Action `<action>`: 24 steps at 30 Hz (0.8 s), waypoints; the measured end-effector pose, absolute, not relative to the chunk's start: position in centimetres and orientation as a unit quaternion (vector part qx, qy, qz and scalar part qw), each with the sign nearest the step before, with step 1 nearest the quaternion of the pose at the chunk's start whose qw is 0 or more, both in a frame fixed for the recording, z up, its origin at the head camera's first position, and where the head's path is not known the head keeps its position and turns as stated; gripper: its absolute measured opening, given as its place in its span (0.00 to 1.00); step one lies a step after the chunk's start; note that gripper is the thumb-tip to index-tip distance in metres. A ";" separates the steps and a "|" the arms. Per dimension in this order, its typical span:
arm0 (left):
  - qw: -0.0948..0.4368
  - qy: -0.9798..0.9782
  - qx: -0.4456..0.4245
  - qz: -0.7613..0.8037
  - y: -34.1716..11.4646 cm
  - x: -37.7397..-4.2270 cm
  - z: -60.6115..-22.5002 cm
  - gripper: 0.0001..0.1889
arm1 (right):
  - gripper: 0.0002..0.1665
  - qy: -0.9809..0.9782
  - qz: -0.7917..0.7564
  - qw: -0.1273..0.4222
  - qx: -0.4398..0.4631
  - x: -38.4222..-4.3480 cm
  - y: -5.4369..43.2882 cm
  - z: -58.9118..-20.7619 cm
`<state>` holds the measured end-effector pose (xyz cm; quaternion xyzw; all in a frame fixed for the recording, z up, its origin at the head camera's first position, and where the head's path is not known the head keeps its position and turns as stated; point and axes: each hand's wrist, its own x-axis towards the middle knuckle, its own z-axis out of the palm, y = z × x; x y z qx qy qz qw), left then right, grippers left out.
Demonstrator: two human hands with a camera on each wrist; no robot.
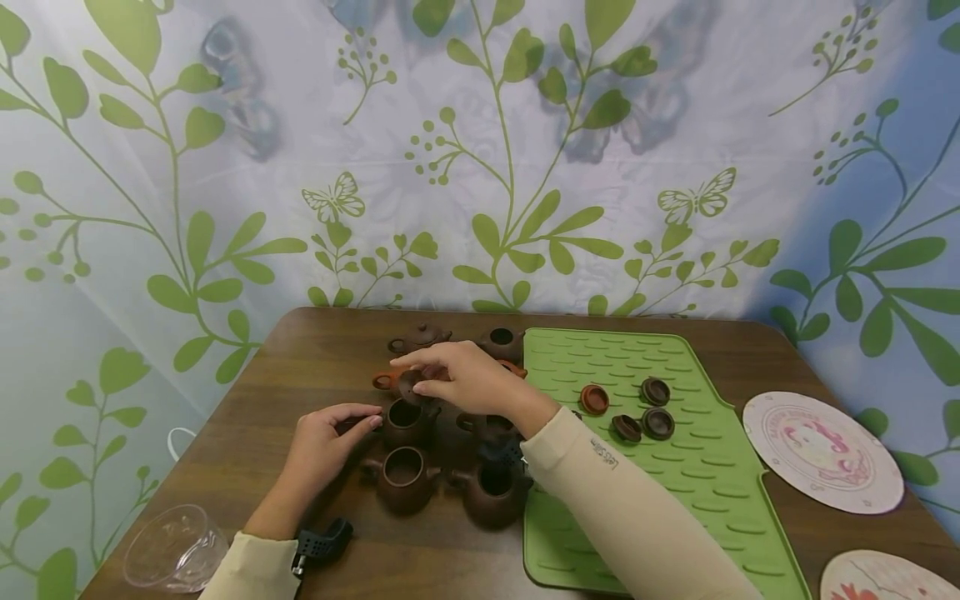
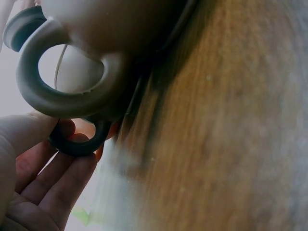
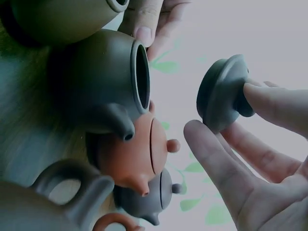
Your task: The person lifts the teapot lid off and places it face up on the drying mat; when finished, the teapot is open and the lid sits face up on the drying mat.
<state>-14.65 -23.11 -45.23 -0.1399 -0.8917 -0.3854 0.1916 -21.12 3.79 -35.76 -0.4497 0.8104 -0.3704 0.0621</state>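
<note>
In the head view, my right hand (image 1: 472, 383) holds a dark brown teapot lid (image 1: 408, 385) above a lidless dark teapot (image 1: 420, 432). The right wrist view shows thumb and fingers pinching the lid (image 3: 216, 96) around its knob, tilted and apart from the teapot's opening. On the other side, my left hand (image 1: 322, 446) pinches that same teapot's ring handle (image 2: 77, 148). A lidded orange teapot (image 3: 130, 149) and a lidded dark teapot (image 1: 422, 337) stand behind it. Nearer the front sits another lidless teapot (image 1: 405, 492).
More lidless dark teapots stand to the right, including a front one (image 1: 491, 508). On the green mat (image 1: 660, 517) lie an orange lid (image 1: 595, 399) and several dark lids (image 1: 656, 390). Round printed mats (image 1: 825, 454) lie far right; a clear bowl (image 1: 176, 550) stands front left.
</note>
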 end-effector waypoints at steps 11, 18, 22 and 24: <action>0.200 -0.892 -0.142 -0.380 -23.0 -14.6 -45.4 0.07 | 0.22 0.783 -0.462 0.102 -0.403 -21.3 8.0 -36.1; 0.202 -0.891 -0.145 -0.380 -23.1 -14.6 -45.4 0.07 | 0.26 0.706 -0.610 0.190 -0.307 -21.0 11.6 -37.0; 0.203 -0.892 -0.144 -0.378 -23.1 -14.6 -45.4 0.07 | 0.29 0.730 -0.603 0.169 -0.273 -20.8 13.6 -37.4; 0.204 -0.891 -0.144 -0.380 -23.2 -14.5 -45.4 0.07 | 0.30 0.745 -0.597 0.155 -0.256 -20.6 14.6 -37.4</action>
